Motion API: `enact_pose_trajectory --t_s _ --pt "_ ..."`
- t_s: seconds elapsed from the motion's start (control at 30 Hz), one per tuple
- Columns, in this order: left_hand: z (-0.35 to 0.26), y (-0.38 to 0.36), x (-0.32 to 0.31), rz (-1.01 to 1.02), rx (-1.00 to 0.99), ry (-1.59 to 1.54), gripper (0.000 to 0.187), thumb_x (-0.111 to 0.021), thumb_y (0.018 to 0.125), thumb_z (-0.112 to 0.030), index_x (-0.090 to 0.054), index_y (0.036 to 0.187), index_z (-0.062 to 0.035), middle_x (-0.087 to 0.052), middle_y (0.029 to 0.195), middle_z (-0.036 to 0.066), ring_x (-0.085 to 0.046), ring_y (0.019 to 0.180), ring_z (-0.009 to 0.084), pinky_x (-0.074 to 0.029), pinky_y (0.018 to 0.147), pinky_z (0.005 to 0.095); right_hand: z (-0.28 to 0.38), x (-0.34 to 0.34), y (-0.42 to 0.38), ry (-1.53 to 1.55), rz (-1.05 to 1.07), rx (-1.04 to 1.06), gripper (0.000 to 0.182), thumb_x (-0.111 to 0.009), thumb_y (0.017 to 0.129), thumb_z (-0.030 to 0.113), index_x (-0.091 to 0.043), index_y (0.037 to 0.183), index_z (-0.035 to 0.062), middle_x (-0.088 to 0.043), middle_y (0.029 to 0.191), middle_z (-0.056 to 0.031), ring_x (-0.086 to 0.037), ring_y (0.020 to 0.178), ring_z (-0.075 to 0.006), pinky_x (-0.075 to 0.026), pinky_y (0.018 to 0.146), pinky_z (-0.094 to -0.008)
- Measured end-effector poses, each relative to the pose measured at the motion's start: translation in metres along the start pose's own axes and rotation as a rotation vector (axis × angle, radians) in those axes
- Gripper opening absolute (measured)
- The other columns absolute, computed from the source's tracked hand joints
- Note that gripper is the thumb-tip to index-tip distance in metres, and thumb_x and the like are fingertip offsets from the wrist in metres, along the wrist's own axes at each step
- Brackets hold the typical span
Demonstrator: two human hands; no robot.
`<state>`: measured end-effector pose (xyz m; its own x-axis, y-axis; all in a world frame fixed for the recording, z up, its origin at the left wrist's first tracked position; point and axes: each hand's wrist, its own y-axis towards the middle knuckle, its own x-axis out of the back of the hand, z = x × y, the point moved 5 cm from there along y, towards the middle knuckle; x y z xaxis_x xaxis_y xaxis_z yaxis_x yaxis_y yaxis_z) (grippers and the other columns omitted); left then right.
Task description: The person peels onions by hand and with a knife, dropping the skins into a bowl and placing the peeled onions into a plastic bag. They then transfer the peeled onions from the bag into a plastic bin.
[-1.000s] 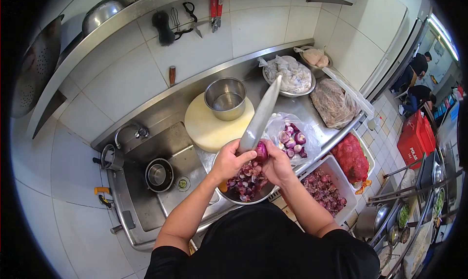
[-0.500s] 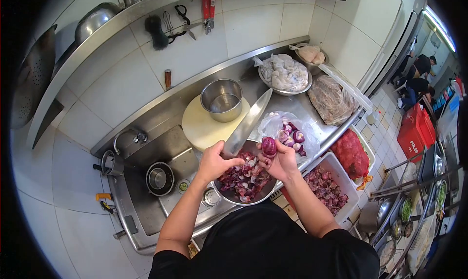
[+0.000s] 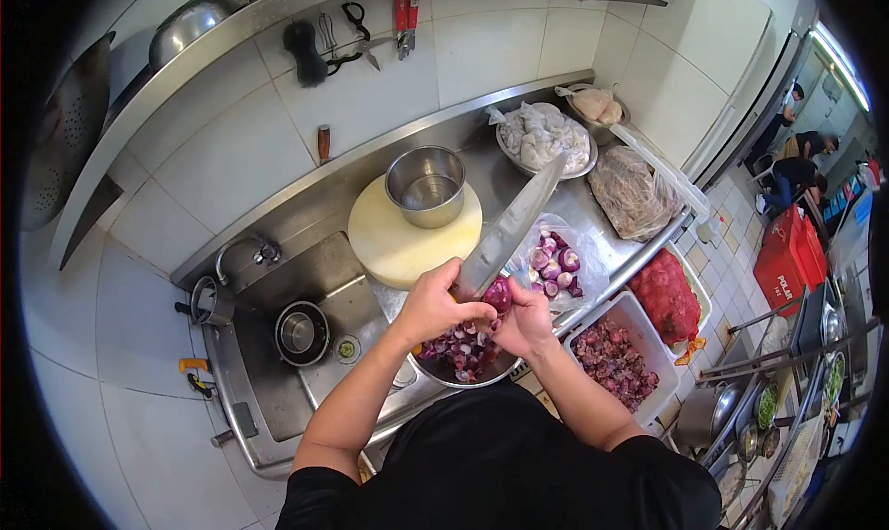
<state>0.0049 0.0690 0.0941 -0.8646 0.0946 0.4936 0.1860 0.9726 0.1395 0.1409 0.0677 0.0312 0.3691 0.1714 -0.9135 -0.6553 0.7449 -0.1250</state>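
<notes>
My left hand (image 3: 437,305) is closed around the grip of a large kitchen knife (image 3: 515,223), whose broad blade points up and to the right. In my right hand (image 3: 526,324) a red onion (image 3: 497,293) is held against the heel of the blade; my left thumb reaches close to it. Below both hands stands a steel bowl (image 3: 470,385) with red onion skins (image 3: 456,350) in it. Peeled onions (image 3: 554,265) lie in a clear plastic bag (image 3: 593,269) just beyond my right hand. The knife's handle is hidden in my fingers.
A steel pot (image 3: 426,186) rests on a round cutting board (image 3: 369,238). The sink (image 3: 269,393) is at left. Bagged food (image 3: 633,193) sits at the back right. A crate of onion pieces (image 3: 615,363) and a red mesh sack (image 3: 664,297) stand at right.
My hands have come together: the knife has moved right and down to the onion, which has shifted slightly down and left. The blade now touches or nearly touches the onion.
</notes>
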Motion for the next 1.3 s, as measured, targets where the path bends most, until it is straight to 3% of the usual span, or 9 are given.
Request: enact_pose_trajectory --t_s 0.27,0.53,0.67,0.73,0.8,0.9,0.97,1.07,1.3 --pt "0.000 -0.006 -0.002 0.002 -0.033 -0.028 0.046 -0.081 0.074 -0.031 -0.058 0.098 0.0001 -0.063 0.081 0.008 -0.056 0.076 0.0131 -0.047 0.072 0.0301 0.000 0.004 0.004 -0.041 -0.027 0.065 0.041 -0.033 0.101 0.038 -0.047 0.127 0.0100 -0.062 0.110 -0.0042 -0.058 0.088 -0.0143 -0.045 0.066 -0.0272" --pt "0.021 -0.009 -0.009 0.012 -0.013 -0.297 0.035 -0.069 0.088 -0.027 -0.059 0.109 0.0002 -0.062 0.087 0.000 -0.057 0.079 0.0104 -0.047 0.075 0.0271 0.009 0.001 0.005 -0.346 -0.115 0.422 0.028 -0.038 0.103 0.025 -0.040 0.126 0.0078 -0.054 0.112 -0.0067 -0.054 0.101 -0.0149 -0.042 0.093 -0.0308" --pt "0.023 -0.012 -0.012 0.084 0.078 -0.414 0.033 -0.067 0.089 -0.024 -0.059 0.109 0.0000 -0.062 0.089 0.001 -0.055 0.080 0.0075 -0.047 0.075 0.0252 0.006 0.007 0.009 -0.364 -0.121 0.468 0.028 -0.038 0.104 0.024 -0.039 0.125 0.0064 -0.053 0.111 -0.0075 -0.053 0.101 -0.0148 -0.042 0.095 -0.0326" --pt "0.018 -0.013 -0.014 0.088 0.075 -0.485 0.032 -0.067 0.089 -0.024 -0.059 0.109 -0.0001 -0.062 0.088 0.001 -0.055 0.079 0.0071 -0.047 0.074 0.0249 0.011 0.018 0.014 -0.620 -0.334 0.505 0.024 -0.039 0.103 0.023 -0.043 0.120 0.0064 -0.054 0.107 -0.0061 -0.054 0.100 -0.0148 -0.042 0.095 -0.0336" --pt "0.003 -0.016 -0.013 0.042 -0.057 -0.442 0.029 -0.069 0.088 -0.024 -0.060 0.103 -0.0007 -0.062 0.085 -0.001 -0.054 0.077 0.0064 -0.046 0.072 0.0242 0.014 0.018 0.016 -0.441 -0.335 0.427 0.022 -0.039 0.103 0.022 -0.045 0.117 0.0064 -0.055 0.105 -0.0059 -0.054 0.098 -0.0151 -0.043 0.093 -0.0334" --pt "0.003 -0.015 0.001 -0.047 0.009 -0.270 0.031 -0.071 0.086 -0.025 -0.060 0.103 -0.0009 -0.063 0.085 -0.001 -0.054 0.078 0.0063 -0.046 0.072 0.0244 0.017 0.026 0.019 -0.208 -0.289 0.298 0.025 -0.037 0.103 0.025 -0.050 0.114 0.0070 -0.058 0.099 -0.0059 -0.056 0.088 -0.0168 -0.046 0.083 -0.0326" --pt "0.019 -0.011 0.005 -0.118 0.013 -0.284 0.032 -0.072 0.084 -0.029 -0.061 0.092 -0.0001 -0.066 0.078 0.005 -0.056 0.069 0.0110 -0.048 0.065 0.0290 0.015 0.016 0.015 -0.053 -0.134 0.104 0.034 -0.033 0.104 0.032 -0.049 0.119 0.0065 -0.060 0.097 -0.0065 -0.057 0.081 -0.0184 -0.046 0.074 -0.0311" --pt "0.032 -0.010 0.019 -0.216 0.070 0.156 0.048 -0.076 0.078 -0.038 -0.048 0.070 0.0002 -0.059 0.065 0.017 -0.053 0.056 0.0265 -0.045 0.057 0.0359 0.020 0.016 0.011 0.014 -0.113 0.102 0.039 -0.032 0.102 0.037 -0.050 0.121 0.0076 -0.060 0.097 -0.0090 -0.053 0.074 -0.0205 -0.042 0.063 -0.0320" --pt "0.031 -0.012 0.014 -0.342 0.064 0.405 0.055 -0.070 0.080 -0.049 -0.048 0.070 -0.0002 -0.057 0.065 0.018 -0.055 0.061 0.0389 -0.044 0.059 0.0431 0.020 0.021 0.006 0.139 0.024 0.062 0.038 -0.034 0.101 0.037 -0.049 0.121 0.0075 -0.061 0.098 -0.0120 -0.056 0.075 -0.0245 -0.045 0.065 -0.0371"
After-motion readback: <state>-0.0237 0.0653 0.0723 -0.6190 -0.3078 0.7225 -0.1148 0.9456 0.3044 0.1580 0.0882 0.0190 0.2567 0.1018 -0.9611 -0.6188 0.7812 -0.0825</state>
